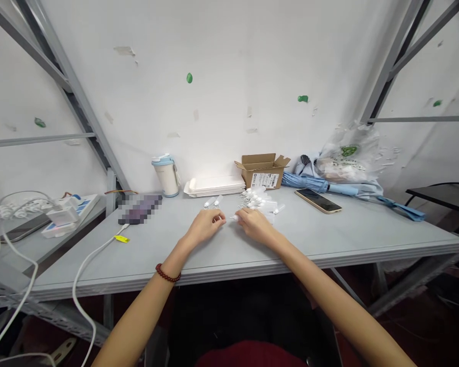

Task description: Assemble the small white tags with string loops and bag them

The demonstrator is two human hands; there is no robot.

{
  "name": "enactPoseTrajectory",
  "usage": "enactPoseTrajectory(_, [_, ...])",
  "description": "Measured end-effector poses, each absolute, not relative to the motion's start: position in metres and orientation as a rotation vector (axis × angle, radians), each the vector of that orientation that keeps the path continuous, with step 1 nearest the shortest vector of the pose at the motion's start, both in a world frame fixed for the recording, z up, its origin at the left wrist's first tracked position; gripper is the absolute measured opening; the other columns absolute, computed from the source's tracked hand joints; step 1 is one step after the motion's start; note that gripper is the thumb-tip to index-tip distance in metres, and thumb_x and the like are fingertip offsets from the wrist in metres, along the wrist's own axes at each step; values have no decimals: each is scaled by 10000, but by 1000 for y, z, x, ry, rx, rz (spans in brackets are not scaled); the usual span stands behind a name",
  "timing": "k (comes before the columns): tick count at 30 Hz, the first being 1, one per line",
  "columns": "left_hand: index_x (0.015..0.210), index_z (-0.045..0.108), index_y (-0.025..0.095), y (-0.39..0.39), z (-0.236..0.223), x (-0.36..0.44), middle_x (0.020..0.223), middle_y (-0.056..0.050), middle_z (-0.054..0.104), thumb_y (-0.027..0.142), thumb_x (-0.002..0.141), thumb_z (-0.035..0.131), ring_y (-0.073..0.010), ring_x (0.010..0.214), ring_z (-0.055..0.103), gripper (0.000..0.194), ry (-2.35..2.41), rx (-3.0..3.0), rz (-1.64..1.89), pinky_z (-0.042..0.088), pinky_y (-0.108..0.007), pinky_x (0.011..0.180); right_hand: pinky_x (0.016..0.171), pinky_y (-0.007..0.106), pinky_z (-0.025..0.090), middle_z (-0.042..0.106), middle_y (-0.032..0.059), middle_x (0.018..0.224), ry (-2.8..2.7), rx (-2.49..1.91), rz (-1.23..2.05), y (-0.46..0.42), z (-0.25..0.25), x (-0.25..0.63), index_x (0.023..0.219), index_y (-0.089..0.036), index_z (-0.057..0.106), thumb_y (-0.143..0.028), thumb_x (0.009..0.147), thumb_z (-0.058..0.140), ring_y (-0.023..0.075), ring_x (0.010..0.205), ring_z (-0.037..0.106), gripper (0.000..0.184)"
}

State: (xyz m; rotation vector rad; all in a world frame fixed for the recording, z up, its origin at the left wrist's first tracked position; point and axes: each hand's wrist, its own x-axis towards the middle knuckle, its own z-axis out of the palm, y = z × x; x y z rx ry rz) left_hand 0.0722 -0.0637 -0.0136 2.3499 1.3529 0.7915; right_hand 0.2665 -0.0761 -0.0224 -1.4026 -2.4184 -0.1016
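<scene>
My right hand is closed around a small plastic bottle; its white end and thin needle tip point left, while the palm side is hidden. Just left of that tip, my left hand has thumb and fingers pinched together; whatever they hold, if anything, is too small to make out. Behind my right hand lies a pile of clear bottles with white needle caps. Two similar bottles lie together beyond my left hand, and a single bottle rests right of the pile.
An opened cardboard box and stacked white cartons stand along the wall. A tumbler is left of them. One phone and a folded blue umbrella lie right; a charging cable crosses the table's left side.
</scene>
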Motion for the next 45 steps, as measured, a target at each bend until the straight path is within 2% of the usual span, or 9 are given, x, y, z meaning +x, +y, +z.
enactPoseTrajectory(12, [805, 676, 167, -69, -7, 76, 634, -4, 626, 286, 794, 524, -153, 613, 544, 193, 1290, 2290, 792, 401, -281, 653, 754, 284, 347, 653, 123, 1026, -2441, -1376, -60, -77, -21, 265, 1051, -120, 605, -122, 897, 495, 198, 911, 596, 190])
enactPoseTrajectory(18, [815, 674, 164, -68, -9, 75, 684, -15, 647, 304, 793, 518, -154, 626, 553, 211, 1259, 2266, 810, 409, -281, 660, 739, 285, 341, 657, 125, 1024, -2451, -1392, -91, -77, -21, 265, 1060, -110, 613, -124, 898, 489, 204, 920, 590, 204])
enactPoseTrajectory(45, [803, 674, 158, -70, -9, 75, 589, 11, 579, 271, 799, 506, -139, 583, 498, 203, 1255, 2304, 812, 369, -267, 617, 713, 274, 343, 651, 121, 996, -2450, -1407, -79, -80, -21, 265, 1045, -112, 619, -121, 894, 474, 206, 918, 587, 210])
